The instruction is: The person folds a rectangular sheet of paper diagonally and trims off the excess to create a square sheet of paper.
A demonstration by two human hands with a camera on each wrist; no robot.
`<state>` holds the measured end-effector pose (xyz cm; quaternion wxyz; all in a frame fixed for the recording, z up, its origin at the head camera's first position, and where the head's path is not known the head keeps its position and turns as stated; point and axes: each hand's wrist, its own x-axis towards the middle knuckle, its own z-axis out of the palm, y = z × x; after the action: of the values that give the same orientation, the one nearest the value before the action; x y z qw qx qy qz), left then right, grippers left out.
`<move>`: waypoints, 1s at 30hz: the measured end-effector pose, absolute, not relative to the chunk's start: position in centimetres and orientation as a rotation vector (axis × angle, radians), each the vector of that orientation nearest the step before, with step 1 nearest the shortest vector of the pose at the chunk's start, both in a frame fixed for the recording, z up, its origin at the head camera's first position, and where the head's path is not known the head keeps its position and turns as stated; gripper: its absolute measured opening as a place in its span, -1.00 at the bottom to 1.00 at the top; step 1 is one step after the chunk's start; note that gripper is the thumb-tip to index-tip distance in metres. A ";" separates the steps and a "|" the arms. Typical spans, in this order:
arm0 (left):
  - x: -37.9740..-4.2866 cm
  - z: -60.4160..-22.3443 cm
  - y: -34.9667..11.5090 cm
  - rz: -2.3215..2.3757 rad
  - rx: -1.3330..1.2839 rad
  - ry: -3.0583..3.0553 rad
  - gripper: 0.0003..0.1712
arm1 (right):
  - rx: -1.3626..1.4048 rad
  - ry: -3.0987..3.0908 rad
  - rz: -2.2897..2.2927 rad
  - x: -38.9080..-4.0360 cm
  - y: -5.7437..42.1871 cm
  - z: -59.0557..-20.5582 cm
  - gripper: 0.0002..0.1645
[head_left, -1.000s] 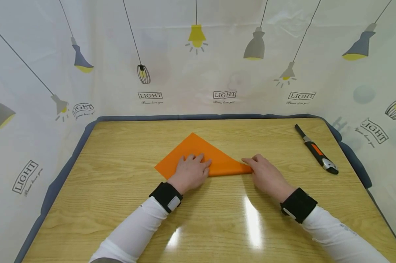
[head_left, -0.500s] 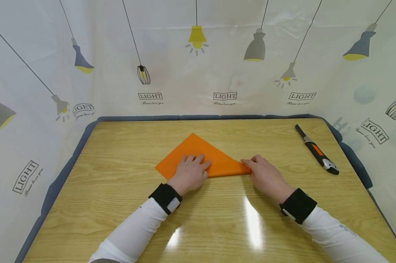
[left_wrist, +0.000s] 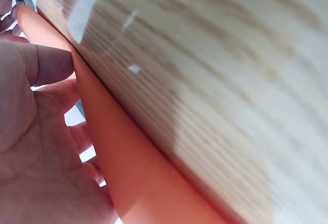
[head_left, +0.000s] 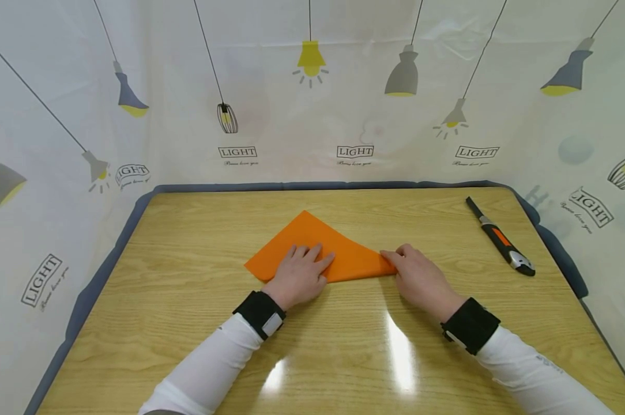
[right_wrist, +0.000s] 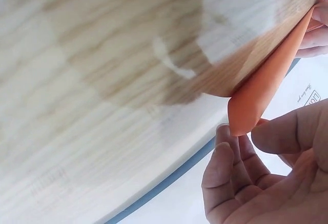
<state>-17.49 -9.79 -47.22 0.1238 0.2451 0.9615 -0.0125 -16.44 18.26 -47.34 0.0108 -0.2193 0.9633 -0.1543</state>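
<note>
A sheet of orange paper, folded over into a rough triangle, lies mid-table with its peak pointing away from me. My left hand rests on its near left part, fingers spread over the surface. At the right corner, my right hand pinches the paper between thumb and fingers. The right wrist view shows the rolled corner at the thumb. Along the near side the fold is rounded in the left wrist view. The paper beneath my left palm is hidden.
A black cutter-like tool with an orange inlay and slim dark tip lies at the table's right side. The wooden table meets a dark blue edging and a lamp-printed sheet behind.
The near fold between my hands has come slightly towards me, and the paper's far right edge now bows inward more. Both hands stay almost in place.
</note>
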 end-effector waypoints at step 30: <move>-18.0 -47.5 -10.0 -0.133 0.732 2.736 -0.34 | -1.297 2.901 -0.157 -14.6 10.1 -47.5 -0.57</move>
<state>-18.02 -10.01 -47.54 0.1525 0.2550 0.9537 -0.0464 -14.60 10.12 -47.54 -0.0201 -0.4076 0.9116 -0.0494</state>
